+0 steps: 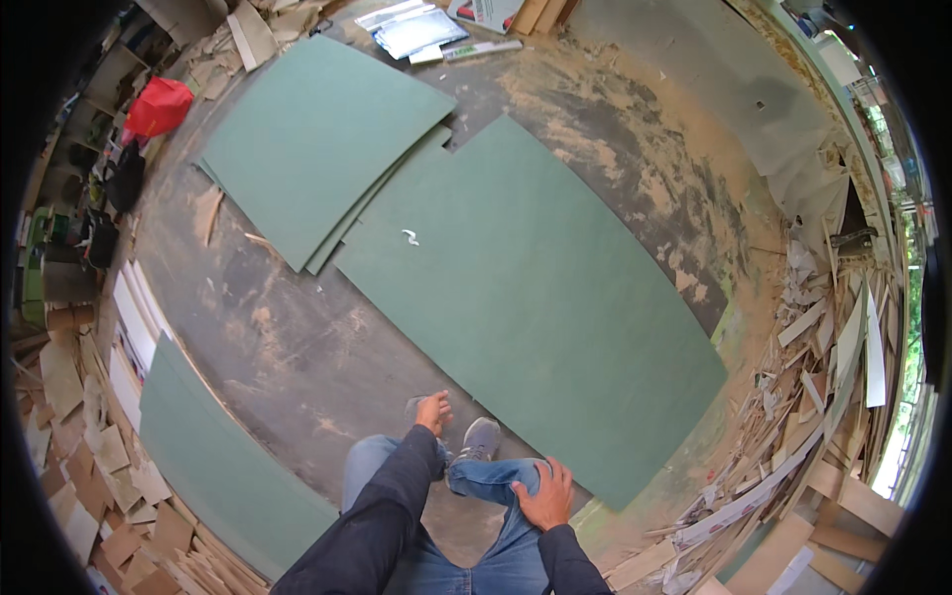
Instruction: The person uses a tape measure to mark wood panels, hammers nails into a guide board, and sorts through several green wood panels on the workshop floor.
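Note:
My right hand [544,494] rests on my right knee with its fingers spread over the jeans. My left hand [433,412] hangs in front of my left knee, fingers loosely bent and apart; nothing shows in it. In front of me a large green board [555,317] lies flat on the floor, its near edge close to my shoe [481,436]. A small white scrap [411,238] sits on that board. Farther left, a stack of green boards [327,139] meets its far end. Neither hand touches the boards.
Another green board [213,446] lies at the left beside white strips [139,307]. Wood offcuts heap up at the left [109,476] and right [793,436]. Sawdust [635,149] covers the dark floor. A red bag [159,106] and silvery packages [416,33] stand farther off.

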Available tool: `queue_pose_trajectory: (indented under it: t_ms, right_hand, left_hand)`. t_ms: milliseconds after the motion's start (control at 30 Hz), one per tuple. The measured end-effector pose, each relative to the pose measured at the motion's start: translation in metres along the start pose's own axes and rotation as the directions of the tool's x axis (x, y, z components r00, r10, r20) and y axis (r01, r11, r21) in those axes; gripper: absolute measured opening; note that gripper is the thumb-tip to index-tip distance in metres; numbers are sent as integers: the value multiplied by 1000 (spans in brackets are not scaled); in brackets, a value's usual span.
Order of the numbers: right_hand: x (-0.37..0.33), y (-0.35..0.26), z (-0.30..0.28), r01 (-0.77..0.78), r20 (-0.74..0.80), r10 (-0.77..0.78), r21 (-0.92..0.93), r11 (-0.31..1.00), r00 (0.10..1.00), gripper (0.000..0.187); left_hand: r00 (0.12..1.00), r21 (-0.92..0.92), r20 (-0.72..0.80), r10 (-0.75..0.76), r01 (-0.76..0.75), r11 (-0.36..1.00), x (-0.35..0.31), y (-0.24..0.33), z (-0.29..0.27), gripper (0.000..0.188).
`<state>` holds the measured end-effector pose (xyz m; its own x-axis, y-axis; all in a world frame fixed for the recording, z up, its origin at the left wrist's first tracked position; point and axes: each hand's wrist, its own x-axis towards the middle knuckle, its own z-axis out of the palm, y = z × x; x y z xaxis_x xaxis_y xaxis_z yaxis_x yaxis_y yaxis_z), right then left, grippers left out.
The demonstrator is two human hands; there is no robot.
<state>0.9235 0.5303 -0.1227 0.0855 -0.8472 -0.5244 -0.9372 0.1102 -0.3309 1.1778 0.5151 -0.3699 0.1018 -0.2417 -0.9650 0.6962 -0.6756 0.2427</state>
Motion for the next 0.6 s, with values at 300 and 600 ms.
queue_pose_trajectory:
  t_ms: [300,600]
  right_hand:
    - [82,-26,15,-3,-113,4,11,1000,994,55]
    - [88,-43,17,-21,-121,20,-8,1000,992,54]
  left_hand:
    - [993,-25,-78,-89,87,996,121,-1,25,81]
    - [998,-18,64,23,-22,1000,112,4,22,89]
